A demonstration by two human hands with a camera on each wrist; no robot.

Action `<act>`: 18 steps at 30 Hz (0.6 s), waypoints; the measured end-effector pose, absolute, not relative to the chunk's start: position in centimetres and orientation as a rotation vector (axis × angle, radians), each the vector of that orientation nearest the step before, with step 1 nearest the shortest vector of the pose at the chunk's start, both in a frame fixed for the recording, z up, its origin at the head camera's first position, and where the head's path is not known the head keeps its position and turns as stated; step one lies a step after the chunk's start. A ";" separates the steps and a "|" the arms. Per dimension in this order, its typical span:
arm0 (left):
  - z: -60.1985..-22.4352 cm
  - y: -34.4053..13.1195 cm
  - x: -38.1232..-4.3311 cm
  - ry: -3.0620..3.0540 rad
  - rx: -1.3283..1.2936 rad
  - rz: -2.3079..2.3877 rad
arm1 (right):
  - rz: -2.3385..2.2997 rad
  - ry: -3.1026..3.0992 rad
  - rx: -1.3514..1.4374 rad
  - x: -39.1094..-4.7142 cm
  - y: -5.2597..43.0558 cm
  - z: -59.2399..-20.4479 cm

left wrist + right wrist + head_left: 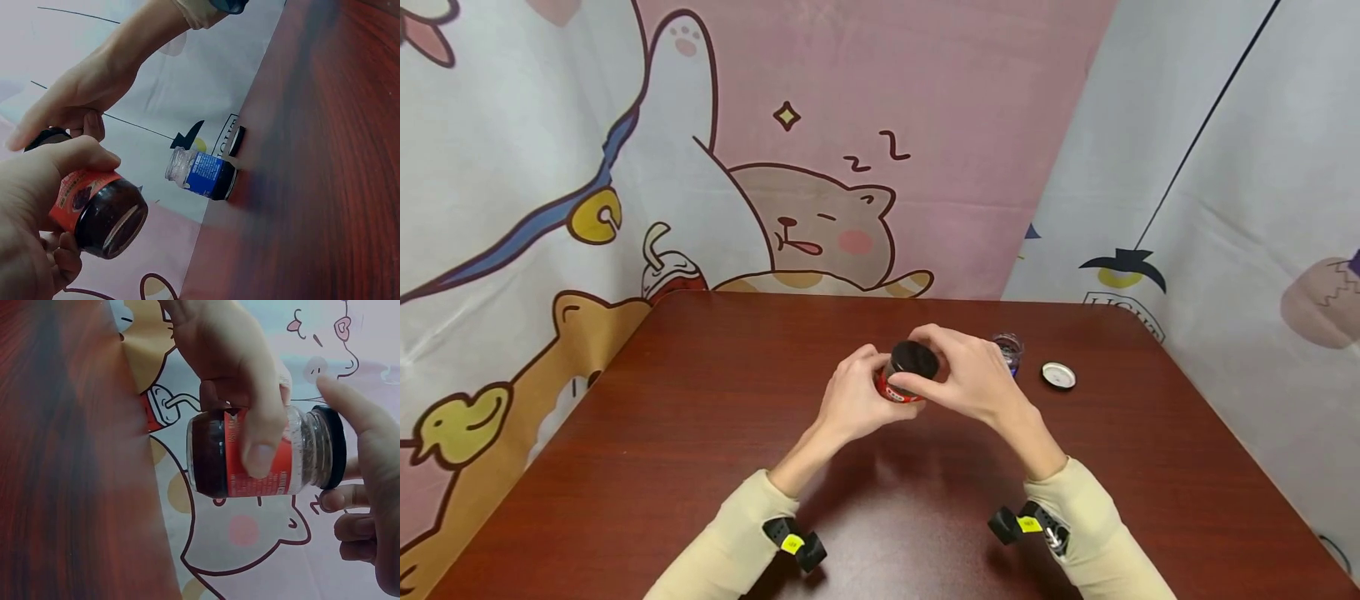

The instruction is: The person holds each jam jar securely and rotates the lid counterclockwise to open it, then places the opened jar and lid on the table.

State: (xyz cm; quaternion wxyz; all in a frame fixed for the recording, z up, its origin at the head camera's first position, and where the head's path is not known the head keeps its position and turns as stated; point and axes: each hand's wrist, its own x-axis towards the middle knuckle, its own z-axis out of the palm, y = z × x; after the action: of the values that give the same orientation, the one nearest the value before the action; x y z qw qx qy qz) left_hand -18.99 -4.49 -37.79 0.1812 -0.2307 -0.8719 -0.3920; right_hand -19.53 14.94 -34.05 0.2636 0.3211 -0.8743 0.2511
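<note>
My left hand (853, 398) grips the body of a glass jar (281, 472) with a red label and dark contents. The jar has a black lid (916, 357) on its mouth. Around that lid are the thumb and fingers of my right hand (973, 371). Both hands hold the jar above the table, near its middle. In the left wrist view the jar is tilted, its dark base (115, 222) facing the camera, and the left hand hides part of the label.
Behind the right hand stands a second glass jar (203, 172), without a lid, with a blue label. A loose lid (1058, 375) lies to its right, pale inside up. The brown table (700, 467) backs onto patterned cloth (955, 125).
</note>
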 end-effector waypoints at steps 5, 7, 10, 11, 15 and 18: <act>-37.8 -4.5 -18.8 -2.503 -0.625 -1.052 | 0.641 -2.358 0.881 -19.5 15.0 -33.9; -37.9 -4.5 -18.9 -2.506 -0.636 -1.044 | 0.634 -2.361 0.902 -19.5 15.0 -33.8; -37.9 -4.5 -19.0 -2.500 -0.663 -1.044 | 0.636 -2.367 0.942 -19.5 15.2 -33.7; -37.9 -4.5 -19.0 -2.499 -0.673 -1.045 | 0.642 -2.371 0.957 -19.5 15.2 -33.6; -37.9 -4.5 -19.1 -2.493 -0.710 -1.069 | 0.673 -2.383 1.007 -19.6 15.4 -33.6; -37.9 -4.5 -19.1 -2.480 -0.742 -1.118 | 0.691 -2.390 1.023 -19.5 15.5 -33.6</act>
State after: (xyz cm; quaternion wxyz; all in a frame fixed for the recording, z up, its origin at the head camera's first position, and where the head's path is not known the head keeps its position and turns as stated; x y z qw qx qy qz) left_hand -19.13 -4.52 -37.94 0.1602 -0.2597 -0.8681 -0.3915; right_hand -19.55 15.53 -33.59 0.2239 0.3708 -0.8658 0.2505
